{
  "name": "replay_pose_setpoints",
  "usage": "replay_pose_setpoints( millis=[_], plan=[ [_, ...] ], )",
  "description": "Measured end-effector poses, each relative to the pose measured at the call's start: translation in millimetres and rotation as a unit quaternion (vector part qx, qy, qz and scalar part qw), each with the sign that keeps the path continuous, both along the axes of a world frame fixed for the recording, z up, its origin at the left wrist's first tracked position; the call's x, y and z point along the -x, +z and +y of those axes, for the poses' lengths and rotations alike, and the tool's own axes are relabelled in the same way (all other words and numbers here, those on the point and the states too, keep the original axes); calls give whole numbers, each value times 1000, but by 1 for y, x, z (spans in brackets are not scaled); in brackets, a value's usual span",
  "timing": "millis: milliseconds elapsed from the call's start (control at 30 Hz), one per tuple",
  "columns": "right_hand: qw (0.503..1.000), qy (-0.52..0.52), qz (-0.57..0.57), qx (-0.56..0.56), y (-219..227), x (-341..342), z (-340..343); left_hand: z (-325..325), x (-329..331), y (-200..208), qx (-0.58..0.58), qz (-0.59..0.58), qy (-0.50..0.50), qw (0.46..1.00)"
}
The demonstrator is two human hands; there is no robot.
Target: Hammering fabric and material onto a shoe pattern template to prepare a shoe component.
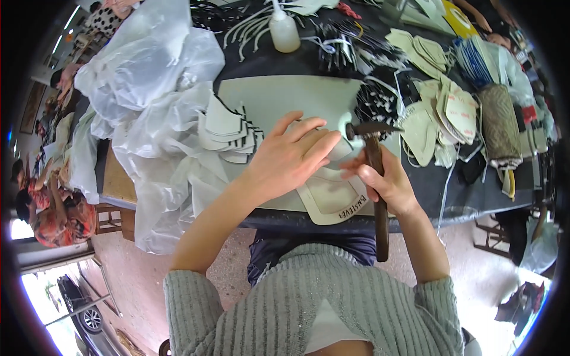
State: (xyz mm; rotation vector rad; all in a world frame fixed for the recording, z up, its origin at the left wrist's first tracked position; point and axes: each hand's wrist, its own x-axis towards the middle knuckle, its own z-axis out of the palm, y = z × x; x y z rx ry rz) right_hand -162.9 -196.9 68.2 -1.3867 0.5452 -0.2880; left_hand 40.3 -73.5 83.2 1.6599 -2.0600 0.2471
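Observation:
My right hand (389, 181) is closed round the dark wooden handle of a hammer (375, 157). The hammer's metal head points away from me, just right of the work. Over the pale board (285, 95), my left hand (291, 155) is stretched out with its fingers apart. Its fingertips lie beside a small light-grey piece (339, 149), partly hidden by them. Below both hands, at the table edge, lies a cream shaped panel (329, 199) with dark lettering along one side. Left of my left hand, a stack of white cut pieces with black edges (228, 130) rests on the board.
Crumpled clear plastic sheeting (160, 118) covers the left side. At the back stands a squeeze bottle (284, 32) near bundles of black strips (380, 101). Cream cut panels (451, 110) and a patterned brown roll (500, 124) lie on the right. Other people sit at far left.

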Motion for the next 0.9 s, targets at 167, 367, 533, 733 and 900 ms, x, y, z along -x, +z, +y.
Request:
replay_pose_setpoints(
  millis=[167, 367, 533, 733, 900],
  plan=[
    [998, -46, 1, -38, 16, -15, 6, 19, 15, -6, 52, 119, 76, 989],
    [997, -13, 5, -81, 6, -5, 8, 48, 41, -36, -122, 803, 105, 573],
    [996, 39, 62, 45, -22, 7, -3, 42, 10, -53, -194, 701, 179, 662],
    [997, -40, 64, 11, -30, 12, 14, 29, -8, -45, -183, 664, 211, 693],
    [992, -72, 96, 42, -30, 16, 10, 36, 45, -18, -241, 695, 167, 657]
  ],
)
